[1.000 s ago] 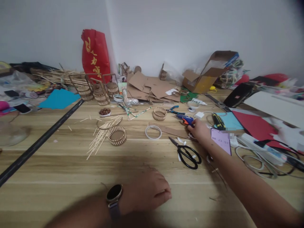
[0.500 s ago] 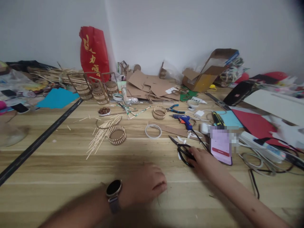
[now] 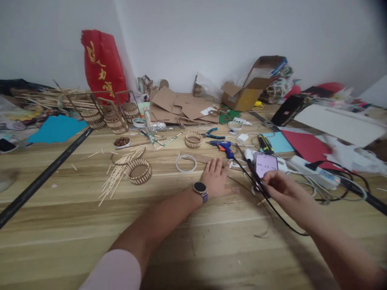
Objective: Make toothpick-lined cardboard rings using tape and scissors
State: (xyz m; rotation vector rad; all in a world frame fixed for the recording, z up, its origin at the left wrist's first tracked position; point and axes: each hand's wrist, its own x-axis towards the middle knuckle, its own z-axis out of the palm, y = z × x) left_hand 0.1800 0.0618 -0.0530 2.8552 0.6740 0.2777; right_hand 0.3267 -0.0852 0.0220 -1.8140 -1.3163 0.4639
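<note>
My left hand point(image 3: 215, 177) lies flat with its fingers spread, touching the near side of a brown cardboard strip point(image 3: 199, 158). My right hand point(image 3: 281, 186) is closed round the black scissors point(image 3: 256, 177), seen nearly edge-on and slanting up to the left in front of a lit phone point(image 3: 266, 163). Beyond them a blue glue gun point(image 3: 225, 148) rests on the table, its black cable running toward me past the right hand. White rings point(image 3: 186, 164) lie left of my left hand. A small round basket point(image 3: 193, 139) stands behind them.
Another round basket point(image 3: 138, 171) stands beside scattered thin sticks point(image 3: 116, 173). Blue pliers point(image 3: 214, 133), cardboard sheets point(image 3: 184, 106) and an open box point(image 3: 250, 86) are farther back. At the right are a power strip point(image 3: 314, 171), cables and red paper point(image 3: 305, 149).
My left hand has moved forward and right, opening flat onto the strip. My right hand has lifted the scissors and moved right, to the phone. The view has shifted right.
</note>
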